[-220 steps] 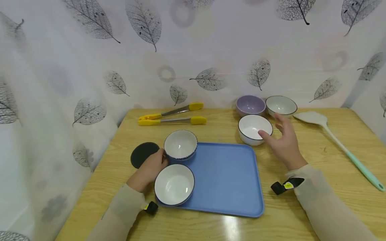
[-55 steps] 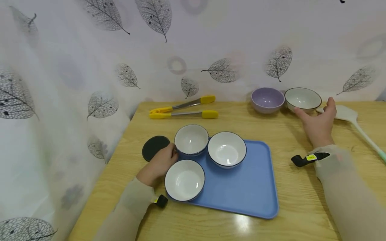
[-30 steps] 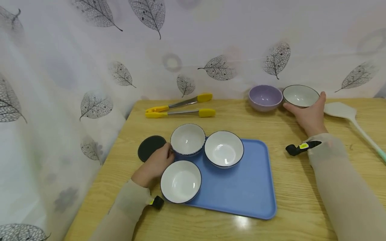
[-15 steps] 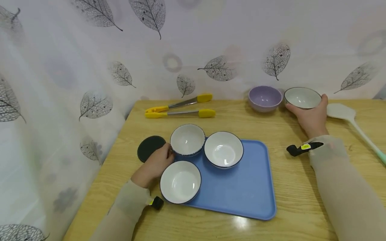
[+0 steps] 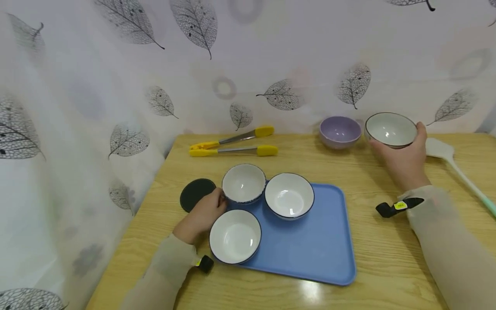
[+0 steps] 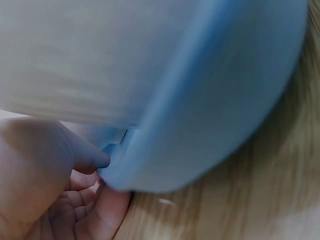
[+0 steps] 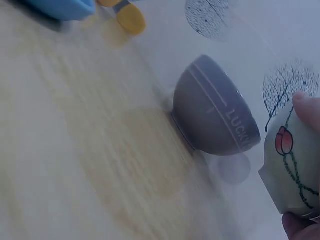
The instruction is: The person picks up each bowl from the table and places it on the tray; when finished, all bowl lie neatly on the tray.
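Note:
In the head view my right hand (image 5: pixel 407 163) grips a pale bowl (image 5: pixel 391 128) with a dark rim, thumb and fingers round its sides. The right wrist view shows this bowl (image 7: pixel 287 167) with a red tulip painted on its side, raised off the table. My left hand (image 5: pixel 202 215) pinches the left edge of the blue tray (image 5: pixel 310 245); thumb and fingers meet at the tray's rim (image 6: pixel 165 145) in the left wrist view. On the tray stand a speckled-rim bowl (image 5: pixel 244 183) and two dark-rimmed white bowls, one at the back (image 5: pixel 289 196) and one at the front left (image 5: pixel 235 237).
Beside the held bowl stands a purple bowl (image 5: pixel 340 132), lettered on its side. A white turner (image 5: pixel 439 148) with a green handle lies at right. Yellow-tipped tongs (image 5: pixel 236 150) lie at the back left, and a dark round disc (image 5: pixel 196 194) lies behind my left hand.
A white bowl has gone from near my right hand onto the tray. My right hand then reached to the tulip bowl, took hold and raised it. My left hand stays at the tray edge.

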`<state>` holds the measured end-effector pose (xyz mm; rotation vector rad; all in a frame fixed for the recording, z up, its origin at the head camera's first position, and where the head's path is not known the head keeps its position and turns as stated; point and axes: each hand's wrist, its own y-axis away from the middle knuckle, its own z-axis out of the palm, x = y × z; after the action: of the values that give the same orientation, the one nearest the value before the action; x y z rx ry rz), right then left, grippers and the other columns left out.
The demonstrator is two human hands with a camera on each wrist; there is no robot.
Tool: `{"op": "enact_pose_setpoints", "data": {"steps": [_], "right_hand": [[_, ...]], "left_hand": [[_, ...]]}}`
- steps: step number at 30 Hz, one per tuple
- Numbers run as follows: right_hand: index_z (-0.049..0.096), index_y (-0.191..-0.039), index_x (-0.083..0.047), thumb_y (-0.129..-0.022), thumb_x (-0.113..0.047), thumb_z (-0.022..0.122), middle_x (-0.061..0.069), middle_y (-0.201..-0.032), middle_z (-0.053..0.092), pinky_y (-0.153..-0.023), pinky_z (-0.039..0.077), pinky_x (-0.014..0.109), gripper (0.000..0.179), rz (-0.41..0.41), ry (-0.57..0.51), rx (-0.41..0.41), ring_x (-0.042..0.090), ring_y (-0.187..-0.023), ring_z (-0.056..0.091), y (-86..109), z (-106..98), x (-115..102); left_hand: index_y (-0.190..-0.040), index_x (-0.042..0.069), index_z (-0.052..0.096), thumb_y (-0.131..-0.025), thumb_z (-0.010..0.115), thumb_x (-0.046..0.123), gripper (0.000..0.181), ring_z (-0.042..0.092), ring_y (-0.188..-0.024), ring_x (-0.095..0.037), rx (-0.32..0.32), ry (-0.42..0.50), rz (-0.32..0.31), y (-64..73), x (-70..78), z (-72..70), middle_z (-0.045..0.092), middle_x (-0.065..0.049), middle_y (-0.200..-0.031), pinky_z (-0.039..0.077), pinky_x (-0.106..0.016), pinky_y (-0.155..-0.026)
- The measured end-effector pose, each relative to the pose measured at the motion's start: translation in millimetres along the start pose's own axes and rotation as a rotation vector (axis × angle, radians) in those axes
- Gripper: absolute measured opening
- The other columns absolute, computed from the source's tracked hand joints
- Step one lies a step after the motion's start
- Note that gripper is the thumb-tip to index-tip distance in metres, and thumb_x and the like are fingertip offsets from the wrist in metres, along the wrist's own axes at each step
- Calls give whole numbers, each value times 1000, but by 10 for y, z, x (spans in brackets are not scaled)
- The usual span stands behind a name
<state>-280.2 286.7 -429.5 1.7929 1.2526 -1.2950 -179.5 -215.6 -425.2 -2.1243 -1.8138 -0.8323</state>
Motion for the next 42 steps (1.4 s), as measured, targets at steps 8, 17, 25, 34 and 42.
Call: {"op": "enact_pose_setpoints", "data": {"steps": [8,17,25,34,42], "right_hand": [[-4,-161,-31,-87,-36,78,10,-166,10,-117,26,40,111,-120,80,-94,31,-147,23,316,-115,-104],[2,-162,-28,-88,-12,77,12,-164,15,-87,38,5,107,-211,4,-262,27,-139,32,763,-144,-324],[10,-161,-13,-73,25,72,12,-155,22,-85,50,14,114,-341,-414,-524,16,-125,42,1216,-54,-418],[11,-161,-4,-56,29,79,6,-153,36,-91,52,24,129,-495,-434,-841,12,-128,51,1579,90,-375],[13,-161,-7,-63,6,89,14,-153,38,-97,49,29,124,-486,-311,-1039,17,-131,49,1815,230,-359]], "left_hand": [[-114,4,52,-103,51,18,18,49,-75,-19,0,-3,-20,-8,-9,34,50,-4,-81,40,-34,-69],[-109,5,52,-101,51,18,15,49,-77,-20,3,-14,-12,-1,-54,16,49,-4,-82,40,-34,-71],[-109,4,51,-102,49,18,16,49,-75,-19,-8,-6,8,-21,-72,-2,48,-4,-81,39,-34,-68],[-114,3,51,-103,50,17,18,50,-76,-20,-26,-4,-12,-61,-24,-26,50,-5,-83,40,-34,-69],[-113,3,52,-102,50,17,18,50,-77,-21,-20,-13,-4,-52,-27,-16,50,-5,-84,41,-35,-70]]}}
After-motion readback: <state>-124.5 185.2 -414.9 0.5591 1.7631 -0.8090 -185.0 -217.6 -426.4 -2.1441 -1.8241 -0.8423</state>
